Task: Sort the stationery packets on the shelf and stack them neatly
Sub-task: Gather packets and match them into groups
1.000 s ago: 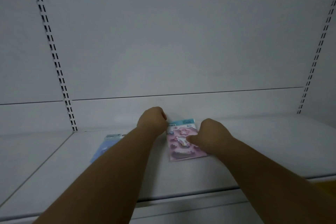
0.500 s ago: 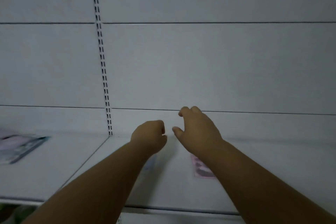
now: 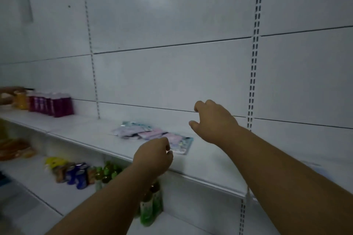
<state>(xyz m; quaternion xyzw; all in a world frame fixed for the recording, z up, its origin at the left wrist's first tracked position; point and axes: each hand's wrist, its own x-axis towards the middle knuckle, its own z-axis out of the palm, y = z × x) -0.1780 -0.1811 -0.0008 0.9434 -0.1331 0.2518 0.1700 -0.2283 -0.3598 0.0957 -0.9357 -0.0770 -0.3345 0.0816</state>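
A loose spread of pink, white and blue stationery packets (image 3: 150,133) lies on the white shelf (image 3: 200,166), left of centre. The nearest packet (image 3: 182,144) has a blue border. My left hand (image 3: 153,155) is curled into a loose fist just in front of that packet, with nothing visible in it. My right hand (image 3: 214,121) hovers above the shelf to the right of the packets, fingers bent and apart, holding nothing.
Purple bottles (image 3: 51,104) and an orange one (image 3: 22,99) stand at the far left of the same shelf. The shelf below holds cans (image 3: 76,174), green bottles (image 3: 150,210) and packaged food (image 3: 13,149). Slotted uprights (image 3: 253,82) run up the white back panel.
The view has swung left, bringing a pile of packets and the lower shelf into sight. My right hand has let go of the pink packet and lifted; my left hand stays curled.
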